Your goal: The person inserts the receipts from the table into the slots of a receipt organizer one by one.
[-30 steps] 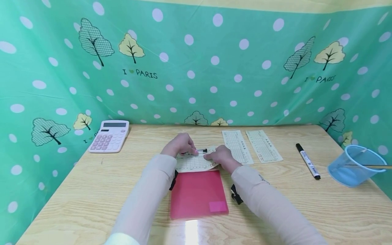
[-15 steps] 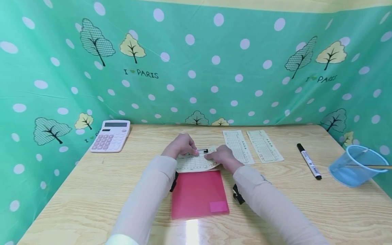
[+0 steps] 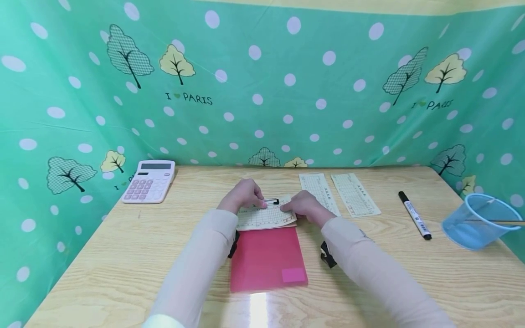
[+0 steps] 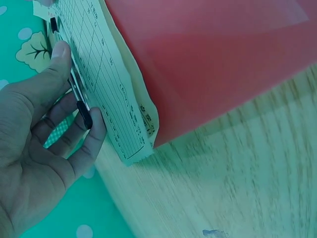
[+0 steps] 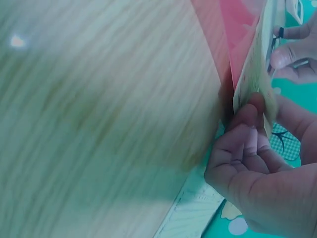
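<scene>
A red folder (image 3: 268, 259) lies on the table in the head view, with a pink label near its lower right corner. Cream sheets with printed grids (image 3: 262, 219) cover its upper end, their lower edges slightly raised. A metal clip with black ends (image 4: 83, 111) sits along the sheets' far edge. My left hand (image 3: 244, 195) pinches this clip, thumb on top and fingers bent behind it, as the left wrist view shows. My right hand (image 3: 305, 206) holds the sheets' right edge between thumb and curled forefinger; in the right wrist view the sheets (image 5: 255, 74) stand nearly edge-on.
Two loose grid-printed sheets, a left one (image 3: 317, 189) and a right one (image 3: 356, 195), lie beyond my right hand. Farther right are a black-capped marker (image 3: 415, 216) and a tipped blue mesh pen cup (image 3: 467, 228). A pink calculator (image 3: 148, 182) rests at the back left.
My right hand has shifted slightly right along the sheets' edge, and more of a lower layer shows under their right corner. The left hand stays at the clip.
</scene>
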Available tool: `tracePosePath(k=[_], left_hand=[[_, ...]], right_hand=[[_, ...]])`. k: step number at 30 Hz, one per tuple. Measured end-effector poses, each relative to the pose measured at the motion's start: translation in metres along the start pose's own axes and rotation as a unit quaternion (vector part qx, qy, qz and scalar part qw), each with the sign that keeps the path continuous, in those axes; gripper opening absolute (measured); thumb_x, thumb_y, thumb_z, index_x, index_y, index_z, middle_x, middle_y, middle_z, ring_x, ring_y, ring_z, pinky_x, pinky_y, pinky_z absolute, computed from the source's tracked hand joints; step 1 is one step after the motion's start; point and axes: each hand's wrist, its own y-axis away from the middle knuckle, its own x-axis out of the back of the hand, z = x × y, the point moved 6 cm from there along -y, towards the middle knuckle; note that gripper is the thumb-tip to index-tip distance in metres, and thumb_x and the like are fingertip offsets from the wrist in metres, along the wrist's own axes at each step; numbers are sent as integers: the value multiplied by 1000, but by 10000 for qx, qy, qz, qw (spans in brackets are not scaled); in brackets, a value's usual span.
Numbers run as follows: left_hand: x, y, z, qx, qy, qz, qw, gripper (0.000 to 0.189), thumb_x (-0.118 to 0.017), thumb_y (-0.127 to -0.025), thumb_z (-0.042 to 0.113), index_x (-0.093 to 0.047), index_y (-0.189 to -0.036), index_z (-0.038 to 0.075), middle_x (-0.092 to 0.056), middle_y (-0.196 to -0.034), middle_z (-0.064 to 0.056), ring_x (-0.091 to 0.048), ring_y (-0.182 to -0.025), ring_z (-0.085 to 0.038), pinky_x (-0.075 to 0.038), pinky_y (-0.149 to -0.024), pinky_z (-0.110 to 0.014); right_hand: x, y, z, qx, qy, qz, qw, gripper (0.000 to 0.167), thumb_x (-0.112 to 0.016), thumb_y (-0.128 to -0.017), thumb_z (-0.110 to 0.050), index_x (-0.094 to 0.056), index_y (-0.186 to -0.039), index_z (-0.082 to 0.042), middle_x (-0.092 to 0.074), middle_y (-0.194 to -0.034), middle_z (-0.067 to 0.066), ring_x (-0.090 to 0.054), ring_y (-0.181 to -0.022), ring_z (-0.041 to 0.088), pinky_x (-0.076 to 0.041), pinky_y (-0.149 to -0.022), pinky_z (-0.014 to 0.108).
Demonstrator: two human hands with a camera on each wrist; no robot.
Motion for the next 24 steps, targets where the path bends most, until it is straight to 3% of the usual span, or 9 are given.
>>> tracePosePath(k=[2, 5, 10, 19, 24], left_hand=[[0, 0, -1, 7, -42, 14, 10000, 17, -85, -84, 19, -80, -94, 5, -74, -99, -5, -63, -106, -24, -52, -93, -37], [0, -1, 0, -6, -84, 19, 10000, 18, -86, -84, 19, -80, -93, 5, -74, -100, -6, -63, -105, -24, -53, -93, -37], [0, -1, 0, -25, -100, 27, 9999, 18, -86, -83, 19, -80, -93, 5, -74, -99, -6, -63, -98, -21, -53, -90, -35], [0, 1, -1, 42, -30, 30, 10000, 19, -87, -83, 18, -80, -94, 5, -74, -102, -7, -64, -105, -24, -53, -94, -38], [-1, 1, -2, 63, -5, 49, 10000, 20, -87, -82, 18, -79, -95, 5, -74, -103, -7, -63, -104, -24, -52, -95, -38]], right_hand=[[2, 1, 1, 54, 29, -84, 9999, 53, -76, -90, -13, -36, -56, -16, -32, -53, -6, -31, -51, 9, -30, -51, 23], [7, 4, 3, 95, 22, -156, 9998, 41, -76, -90, -12, -49, -59, -12, -43, -56, -4, -39, -54, 9, -35, -54, 23], [16, 9, 8, 89, -121, -271, 9995, 14, -75, -90, -12, -72, -82, -1, -63, -70, 2, -53, -63, 12, -43, -61, 23], [36, 22, 15, 466, 247, -392, 9978, 23, -71, -96, -20, -72, -105, 1, -71, -97, 11, -64, -88, 22, -53, -85, 36], [50, 32, 21, 726, 242, -236, 9968, 27, -66, -99, -23, -69, -109, 2, -68, -105, 15, -64, -94, 27, -52, -86, 42]])
